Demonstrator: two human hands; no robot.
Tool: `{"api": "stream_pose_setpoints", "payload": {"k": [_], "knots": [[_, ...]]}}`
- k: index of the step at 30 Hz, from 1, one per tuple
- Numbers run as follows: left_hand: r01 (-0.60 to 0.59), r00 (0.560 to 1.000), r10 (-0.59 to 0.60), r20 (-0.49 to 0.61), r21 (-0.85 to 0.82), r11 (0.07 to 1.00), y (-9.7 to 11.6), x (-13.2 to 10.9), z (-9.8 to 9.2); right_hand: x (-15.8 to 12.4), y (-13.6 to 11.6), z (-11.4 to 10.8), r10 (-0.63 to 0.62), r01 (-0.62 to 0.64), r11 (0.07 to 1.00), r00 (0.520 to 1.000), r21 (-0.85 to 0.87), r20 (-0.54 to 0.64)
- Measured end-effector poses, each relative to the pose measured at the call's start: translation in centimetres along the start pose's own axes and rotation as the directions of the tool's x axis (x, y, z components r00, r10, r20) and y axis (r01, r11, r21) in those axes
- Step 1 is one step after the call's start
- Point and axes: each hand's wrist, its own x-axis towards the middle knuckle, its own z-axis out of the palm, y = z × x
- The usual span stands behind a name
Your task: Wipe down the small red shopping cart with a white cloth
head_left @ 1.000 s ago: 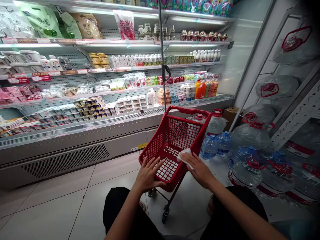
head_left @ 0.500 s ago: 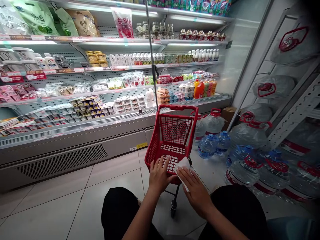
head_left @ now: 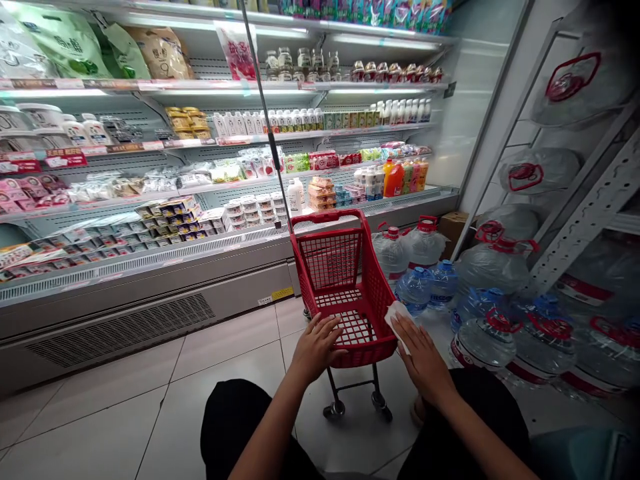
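Note:
A small red shopping cart [head_left: 370,293] with a lattice plastic basket stands before my knees, its legs and wheels visible below. My left hand [head_left: 316,348] lies over the near left corner of the basket, fingers reaching across the rim and thumb along the near edge. Against the right side of the basket, my right hand [head_left: 420,350] presses a folded white tissue [head_left: 397,319] under outstretched fingers. The underside of the tissue is hidden by the hand.
A refrigerated display case [head_left: 165,287] with stocked shelves and a glass door runs behind the cart. Large water bottles [head_left: 483,340] crowd the floor on the right, beside a white metal rack [head_left: 580,227]. A cardboard box [head_left: 453,230] sits behind them.
The cart has turned and its near end swung right, bringing more wheels into view. My right hand moved right with the tissue along the basket; my left stayed at the near left corner.

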Motion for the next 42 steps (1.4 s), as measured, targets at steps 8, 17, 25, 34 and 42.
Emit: {"api": "stream_pose_setpoints", "payload": {"k": [8, 17, 25, 34, 42], "knots": [[0.154, 0.984, -0.147, -0.103, 0.066, 0.986, 5.0, 1.6, 2.7, -1.0, -7.1, 1.5, -0.125, 0.126, 0.991, 0.992, 0.043, -0.009], [0.060, 0.996, -0.061, -0.072, -0.012, 0.998, 4.5, 1.1, 0.7, -1.6, -4.6, -0.3, -0.225, 0.224, 0.973, 0.974, 0.051, 0.026], [0.225, 0.969, -0.215, -0.125, 0.070, 0.972, 1.8, 2.3, 0.5, -4.3, -3.2, -0.7, 0.060, -0.060, 0.997, 0.998, 0.045, 0.002], [0.273, 0.956, -0.269, -0.117, 0.015, 0.962, 8.0, 3.1, 1.2, -1.5, -5.3, -1.2, -0.010, 0.006, 0.998, 0.998, -0.059, -0.060], [0.301, 0.937, -0.282, -0.206, 0.071, 0.951, 1.1, 2.5, -3.0, -3.3, 1.9, -1.2, 0.090, -0.098, 0.992, 0.990, -0.074, -0.107]]}}
